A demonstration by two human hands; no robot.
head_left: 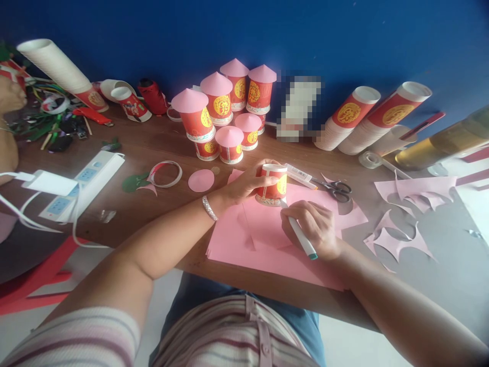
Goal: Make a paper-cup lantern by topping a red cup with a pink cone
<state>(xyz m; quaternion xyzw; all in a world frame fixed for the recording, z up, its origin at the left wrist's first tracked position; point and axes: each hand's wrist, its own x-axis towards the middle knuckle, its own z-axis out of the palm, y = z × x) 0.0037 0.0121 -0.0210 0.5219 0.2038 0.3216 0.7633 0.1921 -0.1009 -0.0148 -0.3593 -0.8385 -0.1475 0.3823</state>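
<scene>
My left hand (248,184) is wrapped round a red paper cup (272,188) with a yellow emblem and a white rim, held above pink paper sheets (267,255). In my right hand (315,224) is a white marker (302,238) with a green end, its tip at the cup's lower white band. Green marks show on that band. Just behind the cup lie a white packaged strip (300,176) and dark-handled scissors (338,191). A pink paper disc (201,180) rests left of my left hand.
Red cups with pink cone roofs (217,94) stand at the back. Cup stacks (349,114) lean against the blue wall. Pink scraps (397,242) and a tape roll (370,159) lie right. A power strip (82,186) is left, near another person's arm (8,127).
</scene>
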